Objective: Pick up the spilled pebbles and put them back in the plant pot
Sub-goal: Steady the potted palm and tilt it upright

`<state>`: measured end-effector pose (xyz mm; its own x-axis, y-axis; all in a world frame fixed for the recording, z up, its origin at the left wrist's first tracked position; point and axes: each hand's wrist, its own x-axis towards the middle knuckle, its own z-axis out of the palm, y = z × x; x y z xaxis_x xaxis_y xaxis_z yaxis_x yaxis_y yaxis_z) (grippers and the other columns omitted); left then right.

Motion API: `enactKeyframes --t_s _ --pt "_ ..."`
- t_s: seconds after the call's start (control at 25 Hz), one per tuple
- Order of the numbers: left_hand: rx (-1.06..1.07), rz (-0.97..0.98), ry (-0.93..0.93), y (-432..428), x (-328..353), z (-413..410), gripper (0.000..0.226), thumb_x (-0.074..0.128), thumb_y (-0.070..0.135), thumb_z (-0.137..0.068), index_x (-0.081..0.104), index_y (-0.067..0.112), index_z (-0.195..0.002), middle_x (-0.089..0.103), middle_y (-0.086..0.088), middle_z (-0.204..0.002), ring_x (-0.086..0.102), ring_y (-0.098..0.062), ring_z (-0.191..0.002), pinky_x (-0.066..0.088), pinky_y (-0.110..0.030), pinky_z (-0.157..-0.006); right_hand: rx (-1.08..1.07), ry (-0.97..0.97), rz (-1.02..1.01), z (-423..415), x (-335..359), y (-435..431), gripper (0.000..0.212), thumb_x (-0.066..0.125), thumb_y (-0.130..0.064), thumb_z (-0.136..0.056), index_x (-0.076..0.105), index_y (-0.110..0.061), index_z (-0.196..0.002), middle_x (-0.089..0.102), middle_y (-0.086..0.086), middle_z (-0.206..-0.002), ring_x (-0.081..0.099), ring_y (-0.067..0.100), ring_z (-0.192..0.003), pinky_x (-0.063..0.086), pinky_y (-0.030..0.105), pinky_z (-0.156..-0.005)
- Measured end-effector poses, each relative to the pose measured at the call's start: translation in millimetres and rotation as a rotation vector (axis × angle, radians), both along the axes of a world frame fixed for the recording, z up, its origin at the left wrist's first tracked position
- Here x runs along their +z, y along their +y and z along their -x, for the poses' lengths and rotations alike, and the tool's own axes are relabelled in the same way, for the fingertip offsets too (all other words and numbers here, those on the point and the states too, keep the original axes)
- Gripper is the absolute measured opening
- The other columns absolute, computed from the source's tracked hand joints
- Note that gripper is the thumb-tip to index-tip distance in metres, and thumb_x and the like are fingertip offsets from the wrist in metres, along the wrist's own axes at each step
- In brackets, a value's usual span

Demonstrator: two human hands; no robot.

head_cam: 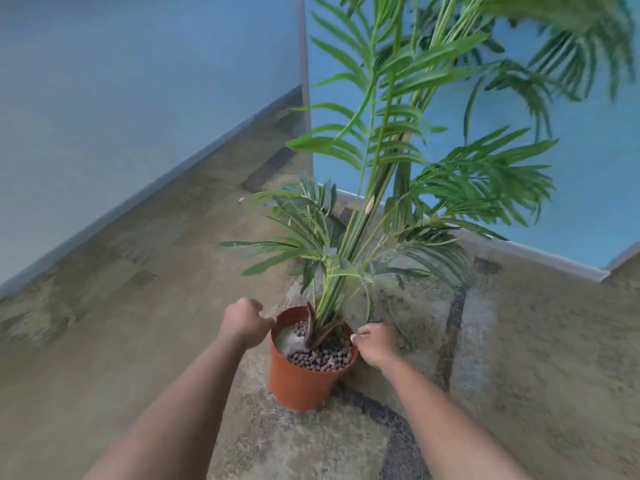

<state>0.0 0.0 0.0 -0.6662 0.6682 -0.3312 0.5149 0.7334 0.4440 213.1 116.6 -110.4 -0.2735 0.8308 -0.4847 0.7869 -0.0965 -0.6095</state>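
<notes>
A terracotta-coloured plant pot (299, 382) stands upright on the floor, holding a tall green palm-like plant (374, 188). Brown pebbles (320, 356) fill the near and right part of the pot; a pale bare patch (287, 337) shows on its left side. My left hand (244, 322) is curled at the pot's left rim, thumb touching it. My right hand (374, 342) is curled at the right rim, fingertips pinched on the edge. No loose pebbles show on the floor.
The mottled brown-grey floor (138, 341) spreads all around the pot. Blue walls (121, 98) meet in a corner behind the plant, with a pale skirting (540, 258) at the right. Fronds overhang the floor beyond and to the right of the pot.
</notes>
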Motion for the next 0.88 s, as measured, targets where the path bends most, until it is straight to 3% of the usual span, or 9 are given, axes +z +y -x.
enactKeyframes --t_s 0.04,0.12,0.28,0.44,0.64,0.72,0.8,0.88 --pt "0.041 0.011 -0.006 1.4 -11.8 1.2 0.025 0.07 0.027 -0.079 0.072 0.004 -0.089 0.072 -0.015 -0.091 0.066 -0.031 -0.089 0.053 -0.033 -0.073 0.005 -0.013 -0.017 5.5 -7.9 1.9 0.019 0.067 -0.03 -0.084 0.071 -0.014 -0.076 0.071 0.007 -0.079 0.068 0.029 -0.084 0.049 0.031 -0.07" --pt "0.186 0.002 -0.052 4.6 -36.8 -1.0 0.029 0.067 0.029 -0.08 0.063 0.007 -0.063 0.063 -0.011 -0.066 0.065 -0.032 -0.074 0.05 -0.032 -0.06 -0.015 -0.079 -0.05 15.1 -20.8 7.4 0.026 0.064 -0.032 -0.087 0.072 -0.008 -0.082 0.071 0.01 -0.081 0.067 0.028 -0.078 0.046 0.029 -0.061" --pt "0.326 -0.04 -0.013 6.8 -80.3 -22.4 0.031 0.066 0.038 -0.086 0.077 0.009 -0.083 0.073 -0.011 -0.072 0.068 -0.029 -0.072 0.057 -0.032 -0.062 -0.044 -0.108 -0.03 21.5 -38.7 11.1 0.025 0.063 -0.026 -0.089 0.074 -0.005 -0.095 0.074 0.009 -0.09 0.065 0.025 -0.074 0.042 0.025 -0.053" --pt "0.426 -0.14 0.078 8.4 -99.5 -34.7 0.026 0.057 0.033 -0.093 0.077 0.017 -0.094 0.073 -0.009 -0.076 0.061 -0.026 -0.063 0.043 -0.025 -0.053 -0.088 -0.078 0.016 20.4 -50.1 11.6 0.023 0.06 -0.026 -0.092 0.074 -0.007 -0.087 0.069 0.005 -0.075 0.061 0.019 -0.059 0.04 0.025 -0.047" --pt "0.483 -0.251 0.072 -2.1 -109.7 -32.1 0.025 0.055 0.024 -0.095 0.077 0.013 -0.098 0.073 -0.009 -0.078 0.058 -0.023 -0.062 0.036 -0.024 -0.048 -0.406 0.116 0.067 36.7 -59.3 -1.3 0.019 0.062 -0.018 -0.092 0.075 -0.005 -0.089 0.072 0.009 -0.077 0.062 0.021 -0.057 0.045 0.024 -0.045" --pt "0.521 -0.317 0.027 -11.6 -113.8 -36.9 0.024 0.057 0.021 -0.095 0.077 0.008 -0.097 0.069 -0.006 -0.07 0.056 -0.018 -0.056 0.035 -0.023 -0.045 -0.512 0.129 0.047 40.7 -58.3 -12.5 0.014 0.064 -0.014 -0.09 0.075 -0.007 -0.095 0.074 0.009 -0.087 0.065 0.022 -0.06 0.05 0.027 -0.046" --pt "0.563 -0.335 -0.01 -22.7 -117.5 -40.8 0.024 0.058 0.021 -0.095 0.077 0.006 -0.095 0.058 0.003 -0.057 0.05 -0.01 -0.049 0.032 -0.02 -0.041 -0.545 0.128 0.019 41.4 -56.0 -21.6 0.014 0.065 -0.01 -0.088 0.075 -0.007 -0.098 0.074 0.009 -0.093 0.068 0.026 -0.069 0.056 0.031 -0.057" --pt "0.589 -0.326 -0.043 -29.7 -118.4 -40.8 0.023 0.059 0.025 -0.095 0.077 0.01 -0.097 0.05 0.008 -0.05 0.046 -0.007 -0.045 0.031 -0.02 -0.039 -0.536 0.14 0.019 40.9 -55.7 -26.7 0.013 0.066 -0.007 -0.088 0.075 -0.006 -0.097 0.073 0.009 -0.086 0.061 0.022 -0.059 0.052 0.028 -0.052"
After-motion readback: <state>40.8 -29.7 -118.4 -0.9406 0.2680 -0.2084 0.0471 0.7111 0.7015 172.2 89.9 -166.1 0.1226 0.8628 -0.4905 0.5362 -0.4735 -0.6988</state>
